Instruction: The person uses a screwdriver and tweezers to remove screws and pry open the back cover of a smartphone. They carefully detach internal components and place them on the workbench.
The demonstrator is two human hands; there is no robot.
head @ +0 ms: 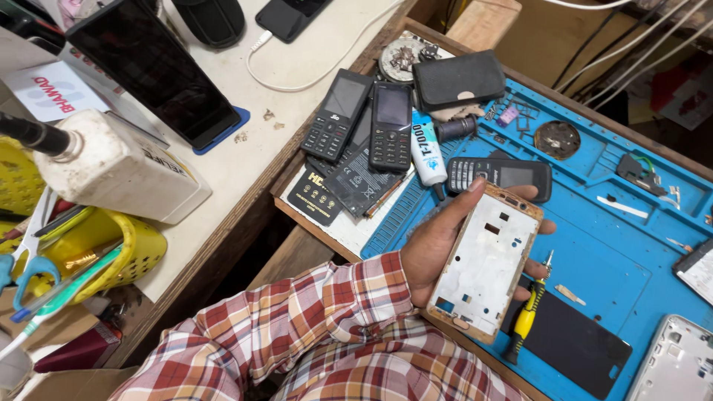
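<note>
Fingers of the left hand [438, 241] are wrapped around a gold-edged phone frame [486, 263] at the centre of the frame, thumb along its upper left edge and fingertips showing past its right side, so the shell sits tilted above the blue work mat [594, 245] rather than on it. The right hand is out of view. Just under the frame's lower right corner lie a yellow-handled screwdriver [526, 318] and a black screen panel [568, 341]; a dark keypad phone [501, 174] lies just above the fingertips. Toward the upper middle, two more keypad phones [368, 122] rest on a battery and cards near a small glue tube [428, 156]. Left of the table, a yellow basket [137, 249] holds tools. The grip looks one-handed and sits on the frame's edges; if it loosened, the shell could drop onto the screen panel or knock the screwdriver off the mat.
</note>
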